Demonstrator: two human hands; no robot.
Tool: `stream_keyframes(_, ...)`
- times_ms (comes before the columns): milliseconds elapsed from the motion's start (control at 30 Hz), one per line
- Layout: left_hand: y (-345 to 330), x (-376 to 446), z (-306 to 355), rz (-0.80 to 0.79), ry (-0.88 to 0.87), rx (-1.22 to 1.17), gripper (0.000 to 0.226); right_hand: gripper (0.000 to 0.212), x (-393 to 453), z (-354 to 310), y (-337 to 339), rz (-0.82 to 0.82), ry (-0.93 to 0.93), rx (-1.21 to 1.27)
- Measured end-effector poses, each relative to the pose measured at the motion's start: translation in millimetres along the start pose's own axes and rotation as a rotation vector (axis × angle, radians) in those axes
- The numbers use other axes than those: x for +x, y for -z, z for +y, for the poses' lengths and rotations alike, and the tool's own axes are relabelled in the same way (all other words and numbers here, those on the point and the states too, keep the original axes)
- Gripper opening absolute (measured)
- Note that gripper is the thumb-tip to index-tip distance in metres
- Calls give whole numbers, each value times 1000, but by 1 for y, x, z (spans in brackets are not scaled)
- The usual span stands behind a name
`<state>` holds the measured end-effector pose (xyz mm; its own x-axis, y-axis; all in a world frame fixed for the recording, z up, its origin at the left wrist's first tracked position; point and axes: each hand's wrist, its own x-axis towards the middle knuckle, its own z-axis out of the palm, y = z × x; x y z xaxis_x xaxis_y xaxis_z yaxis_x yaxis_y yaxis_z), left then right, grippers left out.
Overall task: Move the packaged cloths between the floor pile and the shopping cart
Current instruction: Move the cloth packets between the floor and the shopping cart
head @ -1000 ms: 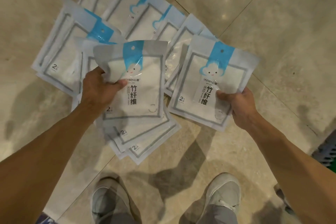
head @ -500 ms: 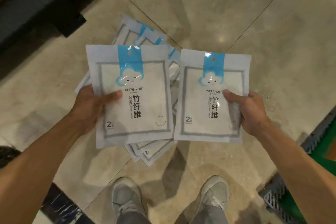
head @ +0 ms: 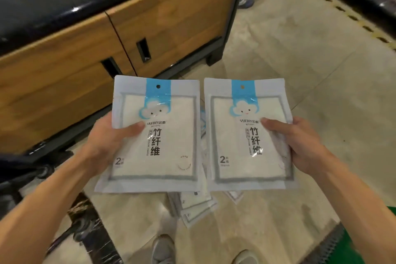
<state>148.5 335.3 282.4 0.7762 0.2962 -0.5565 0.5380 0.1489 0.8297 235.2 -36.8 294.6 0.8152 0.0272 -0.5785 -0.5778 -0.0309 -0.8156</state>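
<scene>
- Holding: your left hand is closed on the left packet, thumb on its face; your right hand pinches the right packet likewise.
- Floor pile: directly below, partly hidden.
- Risk: glossy film (one-edge grips) may slip mid-carry.
- Risk: cart frame at your left could snag a corner.

A pile of packaged cloths lies on the beige floor.
</scene>
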Motion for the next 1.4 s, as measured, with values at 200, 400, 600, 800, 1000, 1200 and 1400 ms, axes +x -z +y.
stream_keyframes(200, 62, -86, 122, 20, -46, -48, 46, 25, -84, -130, -55, -76, 13, -60)
stream_keyframes(400, 126, -184, 222, 106, -96, -89, 47, 25, -171, -240, -113, -139, 32, -113)
stream_keyframes(600, 192, -295, 299, 204, -174, -117, 90, 27, -255, -323, -168, -256, 92, -116)
stream_keyframes(800, 225, -393, 352, 347, -270, -148, 32, 24, -332, -375, -214, -372, 200, -145)
stream_keyframes(1000, 243, -498, 357, 489, -291, -227, 45, 11, -399, -405, -236, -536, 286, -209)
stream_keyframes(1200, 258, -599, 324, 664, -253, -256, 27, 30, -455, -404, -265, -732, 302, -302)
stream_keyframes(1400, 278, -680, 281, 876, -265, -301, 18, 37, -516, -382, -309, -880, 321, -382)
